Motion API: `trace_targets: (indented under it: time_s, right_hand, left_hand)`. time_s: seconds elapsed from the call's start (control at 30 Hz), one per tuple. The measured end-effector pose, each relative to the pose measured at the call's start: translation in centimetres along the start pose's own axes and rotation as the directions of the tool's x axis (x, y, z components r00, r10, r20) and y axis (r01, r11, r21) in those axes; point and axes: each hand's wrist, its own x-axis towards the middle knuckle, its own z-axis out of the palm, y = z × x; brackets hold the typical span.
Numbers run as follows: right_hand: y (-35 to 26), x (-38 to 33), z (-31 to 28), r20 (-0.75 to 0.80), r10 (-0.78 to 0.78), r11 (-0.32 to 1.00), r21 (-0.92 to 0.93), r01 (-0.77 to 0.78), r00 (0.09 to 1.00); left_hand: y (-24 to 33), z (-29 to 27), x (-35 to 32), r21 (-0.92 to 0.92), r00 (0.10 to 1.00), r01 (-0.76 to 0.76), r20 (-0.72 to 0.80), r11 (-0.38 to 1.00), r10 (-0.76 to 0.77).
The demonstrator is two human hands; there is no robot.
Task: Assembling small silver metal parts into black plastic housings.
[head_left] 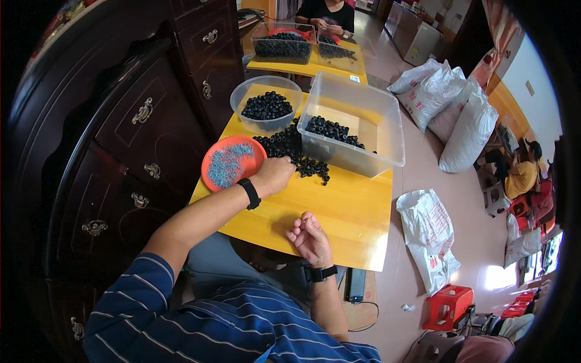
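Note:
At the near edge of a loose pile of small black ring-like parts, my left hand has its fingers closed together. Whatever is between its fingertips is hidden. Beside its wrist lies a round orange-red dish with many thin blue-grey slivers in it. My right hand is held palm up over the table's near edge, fingers curled and thumb against the forefinger. Anything in that pinch is too small to name. Both wrists wear black bands.
Beyond the pile, a round clear tub and a large clear bin hold more black parts on the yellow table. A person sits at a second table. Dark cabinets flank the left; white sacks stand right.

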Motion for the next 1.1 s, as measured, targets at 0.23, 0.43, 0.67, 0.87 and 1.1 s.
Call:
trace_targets:
  time_s: [0.23,0.43,0.67,0.87,1.1]
  right_hand:
    - [0.0,-0.3,0.1,-0.019,0.003,1.0,-0.018,-0.004,1.0]
    - [-0.1,-0.2,-0.1,-0.036,-0.003,1.0,-0.016,0.002,0.999]
    - [-0.8,-0.1,0.5,-0.078,0.011,0.999,-0.033,-0.014,0.997]
    - [-5.0,1.3,3.4,-0.285,-0.12,0.768,-0.634,-0.093,0.951]
    - [-10.3,6.1,0.0,-0.127,-0.529,-0.146,-0.96,-0.237,0.839]
  left_hand:
    - [1.8,0.1,0.6,-0.109,0.999,0.028,-0.035,0.994,-0.032]
    - [2.5,0.3,1.2,-0.092,0.995,0.093,-0.032,0.991,-0.096]
    - [2.4,1.0,0.6,-0.064,0.992,-0.012,-0.128,0.998,0.003]
    - [3.1,-1.5,-3.0,-0.329,0.954,0.008,-0.28,0.944,-0.106]
    - [5.2,-0.8,-10.8,-0.607,0.96,0.013,-0.215,0.794,-0.18]
